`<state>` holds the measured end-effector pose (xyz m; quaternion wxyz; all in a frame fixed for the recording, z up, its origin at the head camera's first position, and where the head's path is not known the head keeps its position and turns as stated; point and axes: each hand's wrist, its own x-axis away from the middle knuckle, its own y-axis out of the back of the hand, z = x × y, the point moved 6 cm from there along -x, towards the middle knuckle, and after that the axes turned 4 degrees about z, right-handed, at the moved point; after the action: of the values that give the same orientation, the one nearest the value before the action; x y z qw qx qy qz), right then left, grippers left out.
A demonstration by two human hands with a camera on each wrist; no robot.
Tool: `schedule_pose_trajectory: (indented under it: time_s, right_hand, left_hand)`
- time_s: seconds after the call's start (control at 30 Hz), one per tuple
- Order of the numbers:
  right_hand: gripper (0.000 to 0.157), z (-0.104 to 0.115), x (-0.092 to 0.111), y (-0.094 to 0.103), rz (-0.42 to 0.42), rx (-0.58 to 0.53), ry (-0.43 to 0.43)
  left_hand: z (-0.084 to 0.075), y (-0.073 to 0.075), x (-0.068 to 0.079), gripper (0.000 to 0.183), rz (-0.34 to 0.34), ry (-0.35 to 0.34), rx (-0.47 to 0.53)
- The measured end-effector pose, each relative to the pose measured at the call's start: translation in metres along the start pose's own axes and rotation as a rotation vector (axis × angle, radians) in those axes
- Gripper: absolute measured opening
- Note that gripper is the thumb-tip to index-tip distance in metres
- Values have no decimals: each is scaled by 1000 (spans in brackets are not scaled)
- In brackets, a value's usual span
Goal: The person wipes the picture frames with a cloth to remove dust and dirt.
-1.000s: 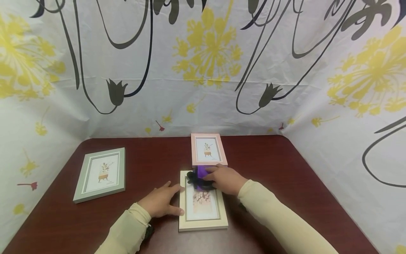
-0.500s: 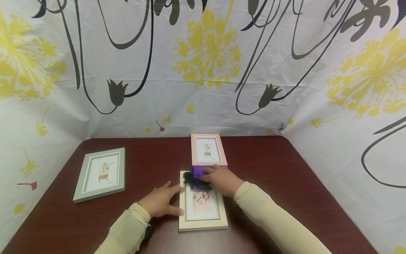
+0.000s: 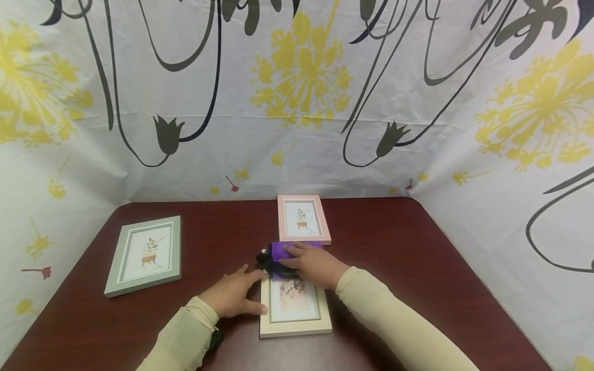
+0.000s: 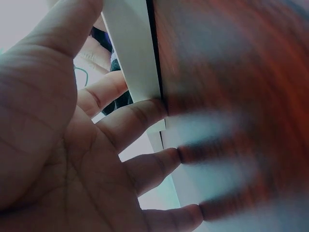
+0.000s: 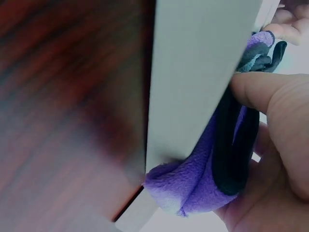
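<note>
A cream picture frame [image 3: 297,327] with a pink blossom print lies flat in front of me in the head view. My left hand [image 3: 234,293] is spread along its left side, thumb and fingertips at the edge; the left wrist view shows the fingers [image 4: 135,123] extended and apart. Across the frame's far end, my right hand [image 3: 315,263] presses a bunched purple cloth [image 3: 280,250] with black edging. In the right wrist view the thumb [image 5: 258,89] lies over the cloth's black strip, and the purple fabric [image 5: 183,188] folds around the frame's side.
A pink picture frame [image 3: 281,221] lies just beyond the cream one, near the table's back edge. To the left rests a green picture frame [image 3: 176,257]. Patterned fabric [image 3: 260,170] walls the dark red table [image 3: 380,226] at the back and sides.
My right hand has slid the purple cloth to the left over the far end of the cream frame. The left hand stays at the frame's left side.
</note>
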<state>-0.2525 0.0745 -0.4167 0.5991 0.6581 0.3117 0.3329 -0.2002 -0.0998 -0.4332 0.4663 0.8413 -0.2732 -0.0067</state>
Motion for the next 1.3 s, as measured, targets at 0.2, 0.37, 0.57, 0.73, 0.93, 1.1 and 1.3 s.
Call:
schedule_pose_trajectory:
  time_s: [0.2,0.37,0.57,0.73,0.93,1.1,1.3]
  right_hand:
    - [41,-12,5,-2,-41,-117,-66]
    - [41,-24,10,-1,-62,-152,-112]
    - [39,-24,14,-1,-86,-194,-129]
    - [37,-13,20,1,-82,-158,-121]
    - [37,3,30,4,-49,-148,-81]
    - [40,9,37,2,-5,-150,-54]
    - [55,6,46,-3,73,-274,-90]
  left_hand:
    - [1,-1,0,75,-2,12,4]
    - [1,0,-1,75,-4,13,5]
    - [1,0,-2,75,-10,19,-7]
    - [0,0,-1,75,-16,14,-3]
    - [1,0,-1,69,-34,13,-10]
    - [2,0,-2,72,-37,18,-19]
    - [1,0,-2,75,-47,19,-25]
